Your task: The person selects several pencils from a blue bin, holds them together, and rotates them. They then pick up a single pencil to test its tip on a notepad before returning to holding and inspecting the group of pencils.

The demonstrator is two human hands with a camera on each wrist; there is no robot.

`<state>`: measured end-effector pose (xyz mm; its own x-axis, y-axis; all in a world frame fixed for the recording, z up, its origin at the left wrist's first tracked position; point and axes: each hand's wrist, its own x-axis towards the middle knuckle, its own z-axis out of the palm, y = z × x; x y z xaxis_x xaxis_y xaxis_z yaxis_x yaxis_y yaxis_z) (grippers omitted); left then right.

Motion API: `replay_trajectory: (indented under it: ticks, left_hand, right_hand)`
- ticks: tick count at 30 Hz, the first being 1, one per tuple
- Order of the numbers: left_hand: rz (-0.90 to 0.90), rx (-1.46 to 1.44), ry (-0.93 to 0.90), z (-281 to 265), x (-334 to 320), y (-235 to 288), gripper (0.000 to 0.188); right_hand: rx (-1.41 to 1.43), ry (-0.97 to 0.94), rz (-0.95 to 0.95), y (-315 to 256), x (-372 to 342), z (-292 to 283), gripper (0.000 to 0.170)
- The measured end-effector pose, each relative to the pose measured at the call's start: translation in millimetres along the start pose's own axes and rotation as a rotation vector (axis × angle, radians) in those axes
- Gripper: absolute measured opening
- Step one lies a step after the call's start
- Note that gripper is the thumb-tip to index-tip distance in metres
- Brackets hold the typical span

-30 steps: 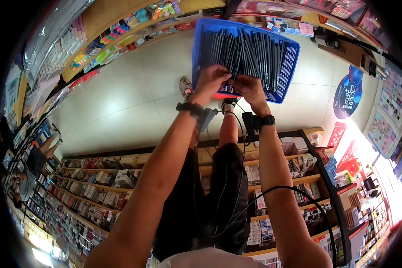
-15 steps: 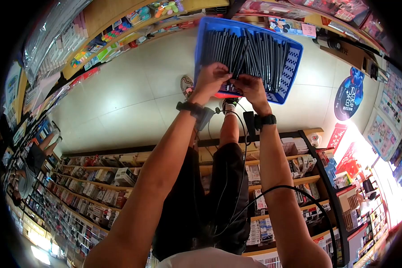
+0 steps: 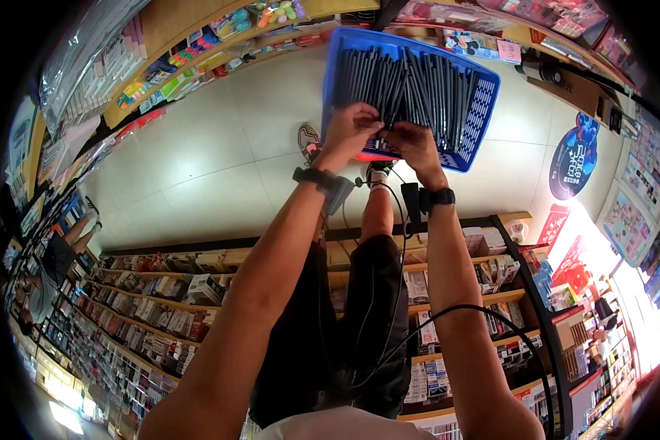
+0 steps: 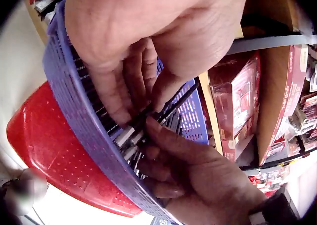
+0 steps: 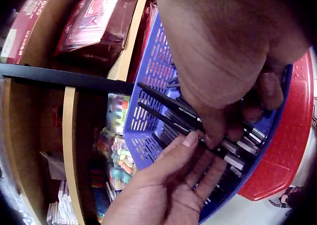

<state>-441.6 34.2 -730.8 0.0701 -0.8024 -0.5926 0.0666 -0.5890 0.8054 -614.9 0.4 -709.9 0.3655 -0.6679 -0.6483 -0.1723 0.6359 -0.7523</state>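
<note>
A blue slotted basket [image 3: 479,110] holds many dark pens [image 3: 425,81] lying side by side. Both hands are at its near edge, close together. The left hand [image 3: 350,132] pinches a dark pen [image 5: 173,121] with a silver end between thumb and fingers, as the right wrist view shows. The right hand [image 3: 416,147] has its thumb and curled fingers on pens beside it; in the left wrist view its thumb touches a dark pen [image 4: 178,100]. The palms hide part of the pens in both wrist views.
A red stool [image 4: 59,155] is under the basket. Shelves of boxed goods [image 3: 161,293] stand below, with more shelves [image 3: 147,44] along the top. A black cable [image 3: 506,323] crosses the right arm. Another person [image 3: 59,257] is at far left.
The basket appears slightly further right in the head view. Both hands stay close together at its near edge, with small shifts of the fingers and pens.
</note>
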Motion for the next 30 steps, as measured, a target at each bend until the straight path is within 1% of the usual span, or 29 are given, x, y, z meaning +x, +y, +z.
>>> replay_trajectory:
  ticks: [2,4,6,12,18,20,25,28,30]
  left_hand:
    - [-0.01,0.007,0.002,-0.3,-0.2,0.3,0.02]
    - [-0.02,0.014,0.003,-0.6,0.4,-1.1,0.02]
    - [-0.012,-0.057,-0.001,-0.7,0.9,-1.9,0.021]
    - [-0.032,-0.062,0.02,-0.7,-1.4,1.6,0.02]
    - [-0.015,-0.072,0.01,-0.5,-1.4,-0.2,0.022]
    - [-0.013,-0.063,0.01,-0.1,-1.9,-1.0,0.024]
    - [-0.004,-0.012,0.023,0.5,-3.4,-2.3,0.03]
    - [-0.033,-0.004,0.026,0.4,-3.8,-4.2,0.034]
    - [0.011,0.035,0.045,0.7,-2.8,-6.3,0.034]
  right_hand:
    - [-0.001,0.006,0.027,-1.5,-0.4,0.8,0.012]
    - [0.008,0.007,0.022,-2.1,-0.7,1.1,0.012]
    - [0.016,0.008,0.017,1.4,0.7,-0.3,0.012]
    - [-0.009,0.007,0.021,10.0,4.4,-2.1,0.013]
    - [-0.149,-0.012,0.023,11.2,7.6,-6.4,0.017]
    - [-0.256,-0.033,0.02,10.9,8.4,-7.6,0.019]
    - [-0.309,-0.027,0.004,16.4,11.2,-9.8,0.023]
    - [-0.324,-0.031,0.001,18.1,11.6,-10.7,0.026]
    - [-0.307,-0.039,0.0,17.5,11.7,-11.0,0.027]
